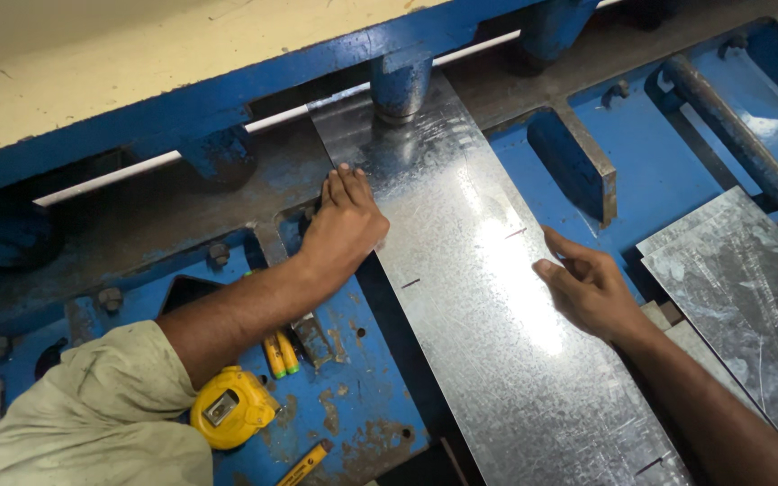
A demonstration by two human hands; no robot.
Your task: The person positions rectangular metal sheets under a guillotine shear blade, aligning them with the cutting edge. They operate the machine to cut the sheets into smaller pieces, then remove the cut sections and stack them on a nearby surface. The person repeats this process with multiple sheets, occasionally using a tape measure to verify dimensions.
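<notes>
Lying lengthwise across the blue bed of a shearing machine (362, 423), a long strip of galvanised sheet metal (488, 297) runs from the lower edge of the view up under a blue cylindrical hold-down foot (400, 85), which stands on its far end. The left hand (344, 225) rests flat at the strip's left edge, fingers (346, 184) straight, close together and released, their tips pointing toward the machine's blade line; it grips nothing, only presses on the edge and the dark steel table beside it. The right hand (587, 283) is at the strip's right edge, fingers loosely curled and the thumb stretched out over the sheet, touching the edge without closing around it. Two short dark marks show on the strip, one near each long edge. By the left forearm, on the bed, lie a yellow tape measure (231, 407), two yellow markers with green caps (281, 353) and a yellow pencil (303, 463). To the right of the right forearm, more galvanised sheets (749, 297) are stacked beside a dark round bar (740, 135).
</notes>
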